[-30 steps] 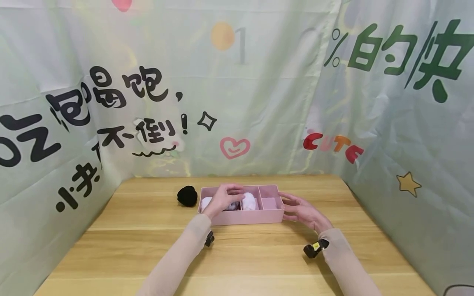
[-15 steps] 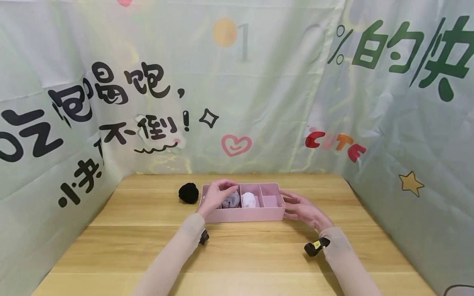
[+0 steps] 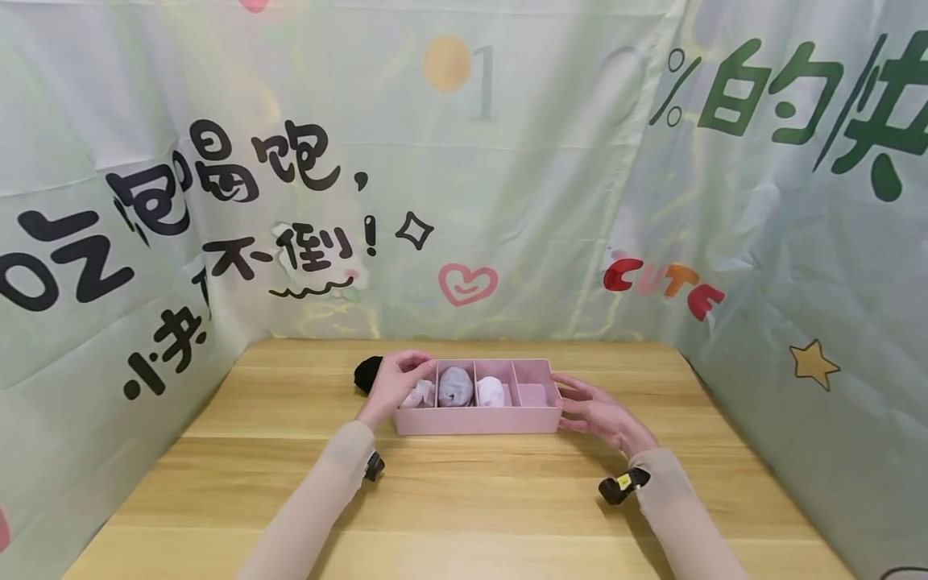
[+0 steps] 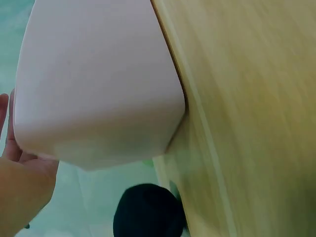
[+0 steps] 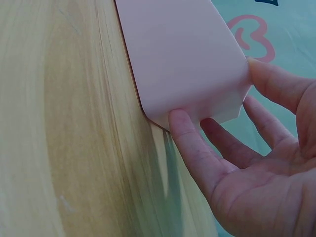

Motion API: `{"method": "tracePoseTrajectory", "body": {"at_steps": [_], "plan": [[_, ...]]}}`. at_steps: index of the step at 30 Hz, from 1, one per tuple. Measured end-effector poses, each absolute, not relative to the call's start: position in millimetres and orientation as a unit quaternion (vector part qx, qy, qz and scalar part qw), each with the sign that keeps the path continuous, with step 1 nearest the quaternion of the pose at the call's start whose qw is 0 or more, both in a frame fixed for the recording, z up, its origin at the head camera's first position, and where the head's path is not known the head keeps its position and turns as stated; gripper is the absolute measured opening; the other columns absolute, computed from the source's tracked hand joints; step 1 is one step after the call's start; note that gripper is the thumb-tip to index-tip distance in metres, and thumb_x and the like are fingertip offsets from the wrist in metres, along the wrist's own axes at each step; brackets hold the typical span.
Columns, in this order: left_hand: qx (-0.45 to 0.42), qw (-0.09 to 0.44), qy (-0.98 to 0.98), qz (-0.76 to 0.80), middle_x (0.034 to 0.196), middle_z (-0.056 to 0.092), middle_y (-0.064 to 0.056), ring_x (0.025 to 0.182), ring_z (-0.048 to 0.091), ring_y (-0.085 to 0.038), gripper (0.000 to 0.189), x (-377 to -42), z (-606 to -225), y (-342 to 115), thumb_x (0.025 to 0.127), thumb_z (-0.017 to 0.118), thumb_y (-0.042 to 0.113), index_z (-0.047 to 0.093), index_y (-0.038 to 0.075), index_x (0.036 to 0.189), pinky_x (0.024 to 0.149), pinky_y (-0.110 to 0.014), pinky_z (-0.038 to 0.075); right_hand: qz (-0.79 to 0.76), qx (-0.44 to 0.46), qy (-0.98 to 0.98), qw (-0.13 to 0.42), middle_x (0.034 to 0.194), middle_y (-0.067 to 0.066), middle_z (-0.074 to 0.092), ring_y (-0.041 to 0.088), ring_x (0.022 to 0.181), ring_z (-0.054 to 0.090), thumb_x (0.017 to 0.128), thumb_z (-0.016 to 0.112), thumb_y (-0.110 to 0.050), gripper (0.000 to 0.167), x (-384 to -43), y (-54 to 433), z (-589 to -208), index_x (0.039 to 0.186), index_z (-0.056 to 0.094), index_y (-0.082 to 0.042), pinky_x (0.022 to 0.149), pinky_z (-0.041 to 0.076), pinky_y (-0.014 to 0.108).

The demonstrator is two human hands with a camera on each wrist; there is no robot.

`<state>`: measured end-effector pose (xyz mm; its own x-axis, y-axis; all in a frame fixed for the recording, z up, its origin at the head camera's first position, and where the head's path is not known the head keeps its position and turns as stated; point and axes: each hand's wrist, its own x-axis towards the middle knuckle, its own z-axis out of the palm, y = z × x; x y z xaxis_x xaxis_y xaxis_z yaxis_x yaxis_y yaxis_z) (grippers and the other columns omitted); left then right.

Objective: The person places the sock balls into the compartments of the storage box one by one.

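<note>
A pink divided box (image 3: 478,421) stands on the table. From left to right it holds a pale balled-up sock (image 3: 420,395), a grey balled-up sock (image 3: 455,387) and a white balled-up sock (image 3: 490,392); the rightmost compartment shows its bare floor. My left hand (image 3: 395,385) is over the box's left end with bent, loose fingers, partly hiding the pale sock and a black balled-up sock (image 3: 366,375) on the table. Nothing shows in its grasp. At the right end, my right hand (image 3: 602,412) touches the box wall with spread fingers, plain in the right wrist view.
The wooden table (image 3: 478,499) stretches in front of the box. Printed cloth (image 3: 536,201) hangs behind and on both sides. A small black camera (image 3: 623,486) sits on the right wrist, another camera (image 3: 374,466) on the left.
My left hand has moved left, from above the grey sock to the box's left end, uncovering the grey sock. The right hand stays at the right end.
</note>
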<state>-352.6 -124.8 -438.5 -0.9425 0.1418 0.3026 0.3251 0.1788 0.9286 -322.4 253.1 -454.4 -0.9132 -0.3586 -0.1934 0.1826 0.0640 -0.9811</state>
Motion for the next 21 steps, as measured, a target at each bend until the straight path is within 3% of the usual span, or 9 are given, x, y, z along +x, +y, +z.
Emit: {"method": "tracePoseTrajectory", "body": {"at_steps": [7, 14, 21], "plan": [[-0.123, 0.077, -0.759, -0.635, 0.098, 0.073, -0.021, 0.084, 0.068, -0.018, 0.024, -350.3, -440.5, -143.5, 0.091, 0.071, 0.017, 0.072, -0.002, 0.106, 0.072, -0.025, 0.053, -0.683, -0.061, 0.7, 0.201, 0.158, 0.025, 0.023, 0.025, 0.124, 0.052, 0.099, 0.056, -0.009, 0.066, -320.9, 252.6, -452.6, 0.156, 0.023, -0.012, 0.103, 0.047, 0.045], [-0.101, 0.095, -0.755, -0.641, 0.096, 0.071, -0.023, 0.087, 0.068, -0.033, 0.028, -349.7, -444.5, -168.4, 0.091, 0.07, 0.014, 0.068, -0.009, 0.108, 0.068, -0.029, 0.056, -0.68, -0.059, 0.703, 0.199, 0.157, 0.026, 0.023, 0.026, 0.126, 0.051, 0.1, 0.054, -0.009, 0.065, -319.5, 254.4, -453.0, 0.157, 0.022, -0.012, 0.104, 0.047, 0.045], [-0.063, 0.102, -0.78, -0.614, 0.096, 0.073, -0.01, 0.078, 0.065, -0.011, 0.034, -349.7, -445.3, -197.1, 0.09, 0.072, 0.025, 0.07, -0.002, 0.11, 0.07, -0.031, 0.053, -0.68, -0.069, 0.702, 0.202, 0.157, 0.026, 0.022, 0.025, 0.124, 0.052, 0.101, 0.053, -0.009, 0.065, -322.8, 252.8, -453.2, 0.157, 0.02, -0.011, 0.103, 0.048, 0.044]]}}
